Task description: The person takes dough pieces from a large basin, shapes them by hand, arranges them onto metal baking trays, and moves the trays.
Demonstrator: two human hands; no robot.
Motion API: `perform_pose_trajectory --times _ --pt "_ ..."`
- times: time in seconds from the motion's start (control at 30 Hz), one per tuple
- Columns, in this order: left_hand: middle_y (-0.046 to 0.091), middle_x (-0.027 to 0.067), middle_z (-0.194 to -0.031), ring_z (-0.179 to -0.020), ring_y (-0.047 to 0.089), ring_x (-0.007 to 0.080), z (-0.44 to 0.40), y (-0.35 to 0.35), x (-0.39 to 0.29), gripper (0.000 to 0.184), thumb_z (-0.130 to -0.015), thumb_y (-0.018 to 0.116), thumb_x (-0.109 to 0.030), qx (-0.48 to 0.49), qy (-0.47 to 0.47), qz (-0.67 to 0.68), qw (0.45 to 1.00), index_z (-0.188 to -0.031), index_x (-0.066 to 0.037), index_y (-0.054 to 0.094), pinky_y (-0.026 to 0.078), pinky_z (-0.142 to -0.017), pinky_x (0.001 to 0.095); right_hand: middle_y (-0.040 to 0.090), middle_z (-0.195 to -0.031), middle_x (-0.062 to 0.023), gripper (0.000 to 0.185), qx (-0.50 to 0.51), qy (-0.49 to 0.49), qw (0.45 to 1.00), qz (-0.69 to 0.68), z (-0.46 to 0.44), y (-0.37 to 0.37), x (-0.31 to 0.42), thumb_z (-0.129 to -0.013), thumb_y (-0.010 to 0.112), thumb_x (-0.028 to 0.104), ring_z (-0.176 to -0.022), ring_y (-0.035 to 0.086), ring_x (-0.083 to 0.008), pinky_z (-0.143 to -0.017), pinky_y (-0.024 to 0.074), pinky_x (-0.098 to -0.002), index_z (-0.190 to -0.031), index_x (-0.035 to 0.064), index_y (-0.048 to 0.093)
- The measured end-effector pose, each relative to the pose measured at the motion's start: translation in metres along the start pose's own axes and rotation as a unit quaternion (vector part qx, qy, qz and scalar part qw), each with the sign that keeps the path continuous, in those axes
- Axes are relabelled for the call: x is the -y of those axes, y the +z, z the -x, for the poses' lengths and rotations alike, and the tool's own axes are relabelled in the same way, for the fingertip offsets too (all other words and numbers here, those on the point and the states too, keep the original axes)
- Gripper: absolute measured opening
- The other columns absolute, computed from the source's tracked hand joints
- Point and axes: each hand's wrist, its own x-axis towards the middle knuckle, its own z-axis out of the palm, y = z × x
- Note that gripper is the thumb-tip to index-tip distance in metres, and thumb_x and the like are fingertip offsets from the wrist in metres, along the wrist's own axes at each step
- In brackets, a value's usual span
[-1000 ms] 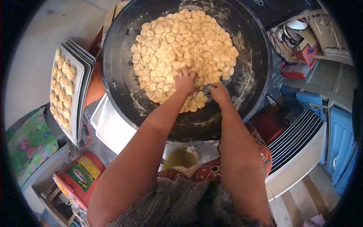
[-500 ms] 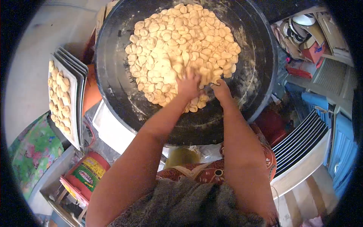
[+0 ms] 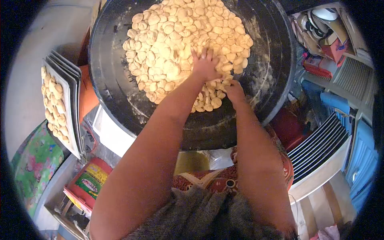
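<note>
A heap of small rounded dough pieces [image 3: 160, 52] lies in a wide, round black tub [image 3: 116, 80] with pale flour smears on its inside. My left hand [image 3: 206, 67] rests on the lower part of the heap, fingers spread, palm down on the dough. Close beside it, at the heap's lower right edge, is my right hand [image 3: 235, 92]. Its fingers curl inward against the dough, and what they hold, if anything, is hidden. Several dough pieces lie between the two hands.
At the left, several flat trays [image 3: 66, 100] stand stacked on edge, the outer one bearing dough pieces. Below them sits a red box with a yellow-green label [image 3: 90, 180]. A slatted rack [image 3: 320, 148] stands at the right, near blue plastic [image 3: 362, 160].
My left hand has moved up and right onto the heap and its fingers have spread. My right hand stays at the heap's edge. The whole view has shifted slightly.
</note>
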Motion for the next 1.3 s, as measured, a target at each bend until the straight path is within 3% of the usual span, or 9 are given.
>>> perform_pose_trajectory --times 0.33,0.43,0.57,0.6,0.8,0.9,0.97,1.03,1.3 --pt "0.048 0.0151 -0.119 -0.110 0.046 0.0346 0.140 0.038 0.020 0.058 -0.073 0.069 -0.039 0.054 0.141 0.265 0.953 -0.119 -0.008 0.052 0.039 -0.092 0.0458 0.044 -0.131 -0.0230 0.067 -0.025 -0.011 0.998 -0.060 0.009 -0.023 0.027 -0.075 0.064 0.022 -0.118 0.047 -0.0314 -0.095 0.0403 -0.0397 -0.133 -0.0004 0.039" --pt "0.052 0.0225 -0.112 -0.109 0.049 0.0372 0.156 0.072 0.052 0.056 -0.080 0.064 -0.033 -0.249 -0.237 0.335 0.877 -0.121 0.001 0.047 0.038 -0.095 0.0432 0.038 -0.138 -0.0192 0.078 0.031 0.020 0.983 -0.179 -0.020 -0.017 0.006 -0.075 0.066 0.024 -0.122 0.042 -0.0323 -0.098 0.0368 -0.0404 -0.140 0.0036 0.029" --pt "0.033 0.0340 -0.133 -0.126 0.034 0.0413 0.146 0.217 0.093 0.084 -0.082 0.060 -0.047 -0.239 -0.431 0.390 0.778 -0.136 0.008 0.028 0.028 -0.105 0.0438 0.033 -0.143 -0.0157 0.087 0.030 0.100 0.970 -0.220 -0.086 0.001 -0.043 -0.076 0.066 0.036 -0.129 0.033 -0.0308 -0.104 0.0255 -0.0475 -0.145 0.0086 0.020" --pt "0.019 0.0346 -0.140 -0.130 0.024 0.0463 0.140 0.107 0.049 0.091 -0.081 0.059 -0.053 -0.172 -0.530 0.486 0.673 -0.142 0.003 0.021 0.023 -0.108 0.0476 0.033 -0.143 -0.0157 0.087 0.020 0.062 0.970 -0.235 -0.100 0.011 -0.059 -0.076 0.066 0.037 -0.129 0.033 -0.0311 -0.104 0.0251 -0.0479 -0.145 0.0098 0.020" --pt "0.020 0.0338 -0.134 -0.120 0.034 0.0425 0.146 0.106 -0.047 0.093 -0.077 0.065 -0.051 -0.097 -0.390 0.580 0.709 -0.143 -0.005 0.019 0.033 -0.100 0.0461 0.034 -0.142 -0.0148 0.083 0.127 0.013 0.979 -0.159 -0.037 0.021 -0.005 -0.078 0.063 0.042 -0.128 0.035 -0.0309 -0.104 0.0275 -0.0461 -0.144 0.0100 0.023" --pt "0.036 0.0286 -0.128 -0.115 0.041 0.0364 0.164 0.054 -0.042 0.085 -0.079 0.066 -0.044 0.003 -0.268 0.768 0.581 -0.138 0.002 0.026 0.037 -0.096 0.0433 0.032 -0.142 -0.0166 0.083 0.217 -0.070 0.966 -0.118 -0.049 0.022 -0.024 -0.076 0.064 0.047 -0.129 0.034 -0.0310 -0.103 0.0316 -0.0428 -0.141 0.0077 0.030" --pt "0.037 0.0255 -0.129 -0.113 0.043 0.0367 0.163 0.052 -0.009 0.080 -0.078 0.068 -0.040 -0.159 -0.371 0.541 0.738 -0.134 0.003 0.030 0.039 -0.093 0.0439 0.031 -0.143 -0.0179 0.088 0.218 0.035 0.974 0.052 -0.029 0.000 0.007 -0.073 0.068 0.047 -0.128 0.036 -0.0299 -0.103 0.0327 -0.0420 -0.141 0.0067 0.031" --pt "0.028 0.0262 -0.137 -0.119 0.039 0.0404 0.154 0.063 0.037 0.085 -0.081 0.059 -0.053 -0.172 -0.573 0.444 0.667 -0.137 0.002 0.027 0.038 -0.095 0.0475 0.032 -0.143 -0.0178 0.087 0.183 0.047 0.981 -0.037 -0.026 0.009 0.002 -0.073 0.067 0.050 -0.126 0.039 -0.0291 -0.102 0.0332 -0.0420 -0.140 0.0059 0.034" --pt "0.020 0.0342 -0.137 -0.128 0.026 0.0451 0.130 0.084 -0.039 0.092 -0.074 0.064 -0.059 -0.044 -0.358 0.524 0.771 -0.141 -0.009 0.026 0.027 -0.104 0.0481 0.062 -0.112 -0.0094 0.052 0.289 -0.001 0.939 -0.185 -0.028 0.021 -0.007 -0.085 0.059 0.045 -0.098 0.059 -0.0214 -0.087 0.0457 -0.0353 -0.118 0.0041 0.058"
